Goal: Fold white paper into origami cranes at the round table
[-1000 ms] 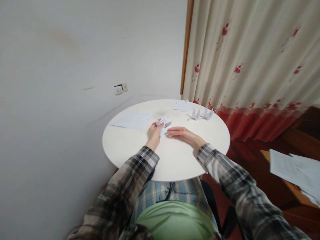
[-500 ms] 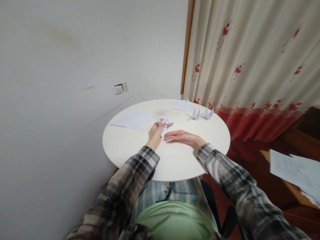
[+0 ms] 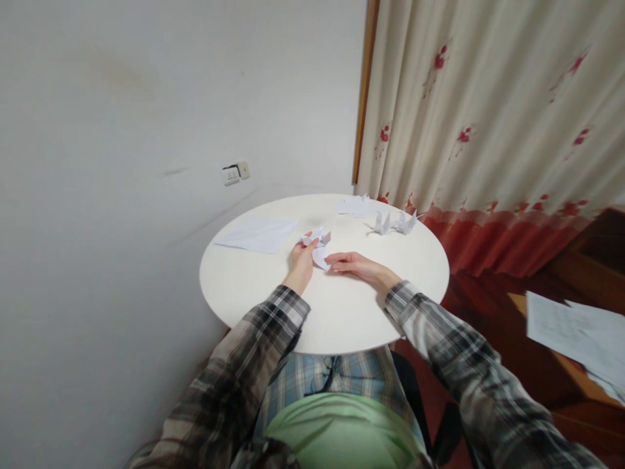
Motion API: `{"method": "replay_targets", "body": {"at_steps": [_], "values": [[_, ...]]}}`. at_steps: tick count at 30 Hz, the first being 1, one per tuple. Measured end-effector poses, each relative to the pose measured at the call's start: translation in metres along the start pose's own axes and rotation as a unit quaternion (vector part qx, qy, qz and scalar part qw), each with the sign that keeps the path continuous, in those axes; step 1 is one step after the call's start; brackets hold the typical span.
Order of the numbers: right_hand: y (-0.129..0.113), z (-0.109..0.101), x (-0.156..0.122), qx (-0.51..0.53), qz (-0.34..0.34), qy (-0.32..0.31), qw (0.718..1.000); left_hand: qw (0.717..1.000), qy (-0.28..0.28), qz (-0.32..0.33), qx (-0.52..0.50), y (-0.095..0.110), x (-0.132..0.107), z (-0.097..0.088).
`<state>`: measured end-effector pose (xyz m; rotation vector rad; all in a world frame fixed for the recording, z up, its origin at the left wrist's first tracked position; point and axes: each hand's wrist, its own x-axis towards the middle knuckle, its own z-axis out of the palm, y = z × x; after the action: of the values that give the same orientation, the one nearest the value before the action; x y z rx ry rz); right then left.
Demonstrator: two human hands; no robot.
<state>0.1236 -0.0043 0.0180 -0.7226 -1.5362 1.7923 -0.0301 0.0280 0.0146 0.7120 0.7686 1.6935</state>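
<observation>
On the round white table (image 3: 254,293) my left hand (image 3: 301,259) is closed on a small partly folded white paper figure (image 3: 319,246), held just above the tabletop. My right hand (image 3: 355,265) lies beside it with fingers stretched out, the fingertips touching the lower edge of the same paper. Both arms wear plaid sleeves.
A flat white sheet (image 3: 258,234) lies at the table's left. Two folded paper cranes (image 3: 395,223) and another sheet (image 3: 355,206) sit at the far right edge. A wall stands on the left, a flowered curtain (image 3: 488,117) behind. Loose papers (image 3: 576,335) lie at the lower right.
My right hand slid left along the table until its fingertips met the folded paper. My left hand turned the paper slightly and kept hold of it.
</observation>
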Motion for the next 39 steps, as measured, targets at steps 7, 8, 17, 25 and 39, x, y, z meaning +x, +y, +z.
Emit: {"method": "replay_targets", "body": {"at_steps": [7,8,17,25,39], "values": [[0.003,-0.001,0.0,0.015,-0.006,0.028,0.999,0.999,-0.016,-0.033,-0.02,0.001,0.0,0.0],[0.003,0.0,-0.001,0.016,-0.009,0.034,0.999,0.999,-0.024,-0.032,-0.02,0.001,-0.001,-0.001],[-0.002,0.003,-0.004,0.015,-0.043,0.031,0.998,0.999,-0.031,-0.026,-0.007,-0.002,0.002,-0.002],[0.002,-0.003,-0.001,0.06,-0.049,0.009,0.997,0.996,-0.076,-0.051,0.011,-0.004,-0.001,0.001],[-0.002,0.004,-0.007,0.084,0.086,-0.089,0.989,0.975,-0.2,-0.088,0.037,0.003,-0.02,0.011]]}}
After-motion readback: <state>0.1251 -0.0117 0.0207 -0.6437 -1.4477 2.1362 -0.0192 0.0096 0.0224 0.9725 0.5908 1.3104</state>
